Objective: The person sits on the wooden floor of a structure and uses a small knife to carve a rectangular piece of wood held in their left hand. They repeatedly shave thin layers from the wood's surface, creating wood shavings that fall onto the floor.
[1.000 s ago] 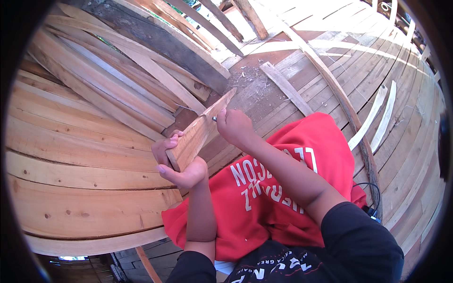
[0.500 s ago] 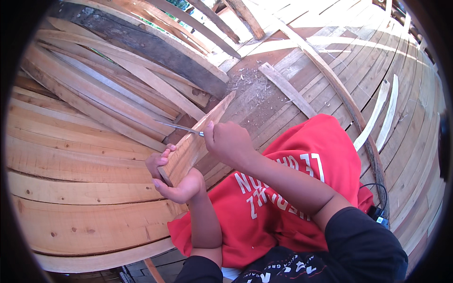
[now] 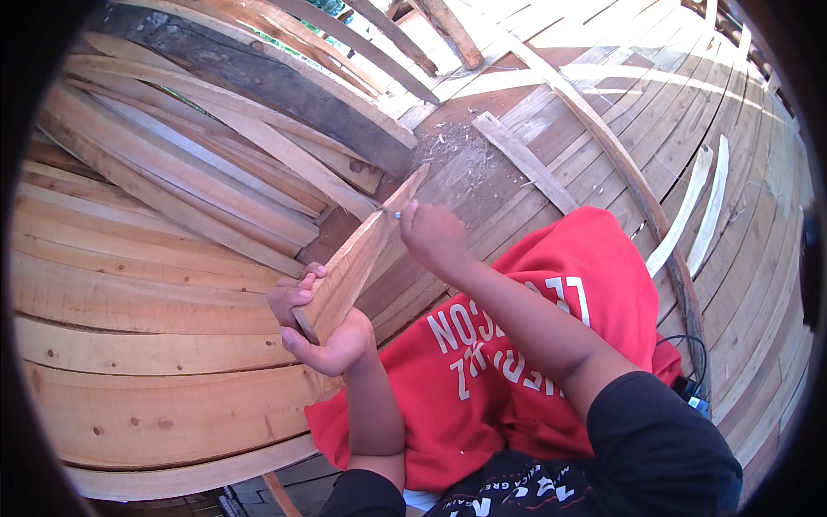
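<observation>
My left hand (image 3: 323, 336) grips the near end of a narrow wooden board (image 3: 349, 271), fingers and thumb wrapped round that end. The board slants up and away from me, tapering to its far tip. My right hand (image 3: 435, 237) is closed on a slim knife (image 3: 398, 214) beside the upper edge of the board. Only the silver part near its handle shows clearly; the handle is inside my fist, and the thin blade is hard to make out against the wood.
Pale planks (image 3: 155, 405) form a surface on the left, with long strips (image 3: 198, 172) stacked behind. A dark-faced beam (image 3: 258, 82) lies beyond. Wood shavings (image 3: 465, 155) litter the plank floor (image 3: 749, 258). A curved strip (image 3: 603, 138) runs down the right. Red cloth (image 3: 551, 258) covers my lap.
My right hand has moved forward and slightly right along the board with the knife, whose blade now shows far less. My left hand and the board have barely moved.
</observation>
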Motion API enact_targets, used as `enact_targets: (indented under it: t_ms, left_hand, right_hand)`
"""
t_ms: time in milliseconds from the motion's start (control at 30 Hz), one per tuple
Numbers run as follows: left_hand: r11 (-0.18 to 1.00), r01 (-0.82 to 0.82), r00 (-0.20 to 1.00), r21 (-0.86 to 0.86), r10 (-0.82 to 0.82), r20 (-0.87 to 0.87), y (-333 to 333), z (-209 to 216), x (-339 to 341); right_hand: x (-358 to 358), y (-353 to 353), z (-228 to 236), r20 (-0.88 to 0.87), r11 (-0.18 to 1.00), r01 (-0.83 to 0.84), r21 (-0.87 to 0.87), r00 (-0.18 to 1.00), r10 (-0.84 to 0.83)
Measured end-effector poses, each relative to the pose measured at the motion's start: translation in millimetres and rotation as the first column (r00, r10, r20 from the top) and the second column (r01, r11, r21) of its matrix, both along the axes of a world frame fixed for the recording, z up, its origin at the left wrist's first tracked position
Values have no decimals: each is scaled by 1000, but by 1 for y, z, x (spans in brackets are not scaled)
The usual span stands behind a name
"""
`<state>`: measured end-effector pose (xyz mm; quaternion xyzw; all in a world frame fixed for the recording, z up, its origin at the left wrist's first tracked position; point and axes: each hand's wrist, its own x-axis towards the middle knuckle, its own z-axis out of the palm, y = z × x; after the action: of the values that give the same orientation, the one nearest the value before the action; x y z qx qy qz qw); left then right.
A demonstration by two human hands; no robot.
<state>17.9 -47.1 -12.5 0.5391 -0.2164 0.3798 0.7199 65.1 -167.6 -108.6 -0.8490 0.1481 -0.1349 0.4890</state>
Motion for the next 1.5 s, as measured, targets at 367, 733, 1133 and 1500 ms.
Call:
enact_targets:
  t_ms: [367, 733, 1133, 1500]
  left_hand:
    - [996, 1, 1000, -88, 0, 7, 5, 1, 4]
    - [993, 24, 999, -113, -28, -35, 15, -6, 7]
    - [998, 56, 997, -19, -57, -48, 3, -14, 13]
    - [976, 217, 976, 23, -218, 7, 29, -7, 21]
  right_hand:
    - [-11, 8, 26, 25, 990, -120, 72, 993, 118]
    - [6, 9, 1, 111, 998, -29, 52, 994, 24]
    - [35, -20, -49, -111, 995, 59, 77, 993, -50]
    - [17, 9, 3, -12, 971, -199, 130, 979, 202]
